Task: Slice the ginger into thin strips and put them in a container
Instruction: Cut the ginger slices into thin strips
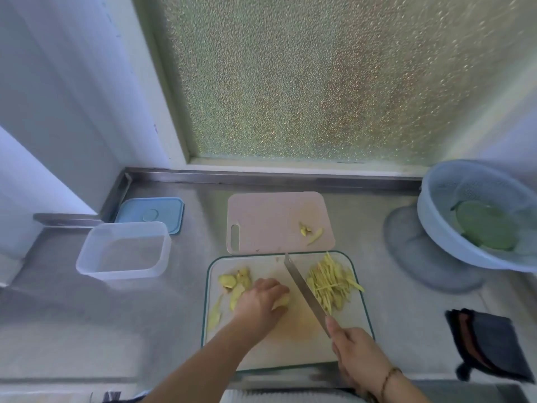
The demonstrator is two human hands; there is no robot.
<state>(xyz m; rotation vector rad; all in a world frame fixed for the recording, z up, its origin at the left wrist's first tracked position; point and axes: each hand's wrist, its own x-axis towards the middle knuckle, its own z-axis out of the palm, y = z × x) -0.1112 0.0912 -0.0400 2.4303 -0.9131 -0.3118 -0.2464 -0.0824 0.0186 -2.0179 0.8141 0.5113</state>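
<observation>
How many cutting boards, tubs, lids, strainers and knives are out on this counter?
Cutting boards: 2, pink and white
Clear tub: 1
Blue lid: 1
Blue strainer: 1
Knife: 1
Total: 6

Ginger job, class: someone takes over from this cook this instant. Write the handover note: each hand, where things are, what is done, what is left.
Left hand holds a ginger piece down on the glass board.
Right hand grips the knife, blade angled across the board.
Done: a pile of strips lies right of the blade.
Uncut slices sit at the board's left; a few scraps on the pink board.
The container stands open to the left, no ginger in it, its lid behind.
Left: slice the rest, move the strips into the container.
</observation>
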